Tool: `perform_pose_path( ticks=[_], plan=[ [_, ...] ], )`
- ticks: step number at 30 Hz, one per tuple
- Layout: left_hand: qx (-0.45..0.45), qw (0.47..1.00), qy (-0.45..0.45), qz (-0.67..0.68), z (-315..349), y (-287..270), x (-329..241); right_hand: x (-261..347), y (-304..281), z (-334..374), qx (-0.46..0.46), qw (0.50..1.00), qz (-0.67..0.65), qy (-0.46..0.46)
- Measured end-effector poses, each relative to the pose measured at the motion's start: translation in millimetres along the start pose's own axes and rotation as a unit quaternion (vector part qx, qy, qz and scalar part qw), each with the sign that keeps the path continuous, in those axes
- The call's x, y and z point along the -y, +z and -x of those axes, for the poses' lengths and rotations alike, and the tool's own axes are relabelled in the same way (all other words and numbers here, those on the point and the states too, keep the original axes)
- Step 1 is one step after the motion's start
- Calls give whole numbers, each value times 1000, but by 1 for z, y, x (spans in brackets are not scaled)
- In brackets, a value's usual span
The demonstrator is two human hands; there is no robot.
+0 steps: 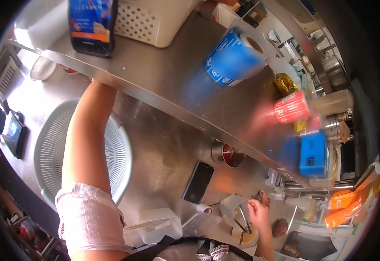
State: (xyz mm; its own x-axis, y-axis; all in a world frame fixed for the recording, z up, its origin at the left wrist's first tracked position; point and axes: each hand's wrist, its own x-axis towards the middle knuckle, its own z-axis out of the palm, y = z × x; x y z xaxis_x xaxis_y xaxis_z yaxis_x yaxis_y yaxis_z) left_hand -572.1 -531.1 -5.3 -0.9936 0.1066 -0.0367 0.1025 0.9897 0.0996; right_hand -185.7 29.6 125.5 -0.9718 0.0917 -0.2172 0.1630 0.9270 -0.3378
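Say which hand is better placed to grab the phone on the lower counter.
Probably the right hand: it's in view beside the tub, nearer the phone. The left hand is hidden by the shelf, its forearm stretched over the grey basket.

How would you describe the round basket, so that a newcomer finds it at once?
Start from the metal worktop below the raised shelf. On its left part, beneath the left forearm, sits the large round grey basket. Its narrow slots set it apart from the cream basket on the shelf, which has round holes.

Metal shelf (164, 71) above shiny counter (155, 141)
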Motion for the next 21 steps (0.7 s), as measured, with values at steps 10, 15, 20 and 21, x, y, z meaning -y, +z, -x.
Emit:
perform_pose_path(
  ticks=[10,15,20,21],
  plan=[
    [-59,991,83,-87,82,-80,-34,24,1,33,-24,995,-25,-94],
    [-18,992,32,-117,153,-130,-77,24,1,60,-25,992,-49,-116],
    [36,996,12,-84,214,-165,-95,21,1,91,18,985,-104,-137],
    [31,996,39,-69,228,-174,-104,20,0,96,21,982,-110,-151]
  ],
)
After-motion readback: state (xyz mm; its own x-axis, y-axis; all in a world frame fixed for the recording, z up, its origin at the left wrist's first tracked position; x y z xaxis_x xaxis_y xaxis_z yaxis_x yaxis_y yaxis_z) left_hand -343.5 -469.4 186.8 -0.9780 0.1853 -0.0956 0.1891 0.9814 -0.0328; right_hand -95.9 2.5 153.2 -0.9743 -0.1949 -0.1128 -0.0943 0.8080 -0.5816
